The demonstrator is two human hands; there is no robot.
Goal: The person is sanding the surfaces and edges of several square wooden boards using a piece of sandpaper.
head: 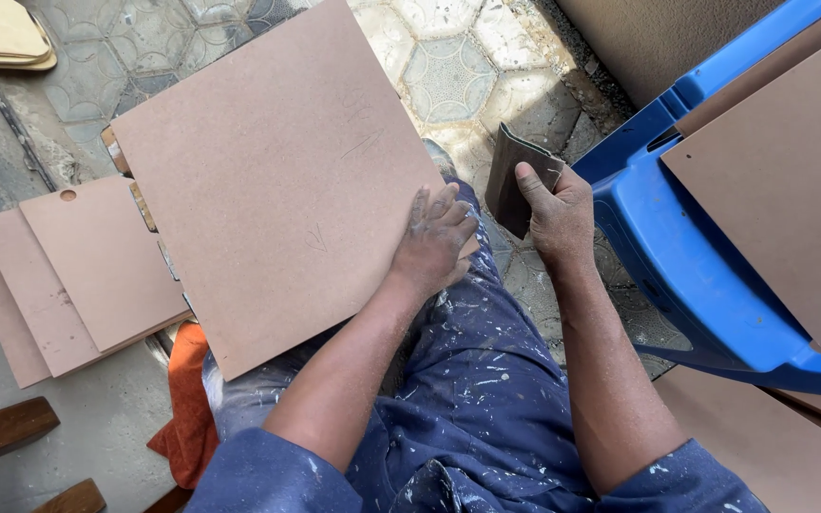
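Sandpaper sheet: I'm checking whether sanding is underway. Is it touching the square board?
Apart. The head view shows the sandpaper sheet in the right hand, with paving visible between it and the square board.

My left hand (432, 237): palm down, fingers together and stretched flat, resting on the near right corner of the board (277, 171) on my lap; skin dusted pale. Left forearm: bare, running from the rolled blue sleeve at my elbow up toward that corner.

My right hand (555, 214): just right of the board's edge, apart from it, closed in a pinch on a folded dark sheet of sandpaper (515, 176), thumb on top. Right forearm: bare, nearly straight, rising from the sleeve beside my knee.
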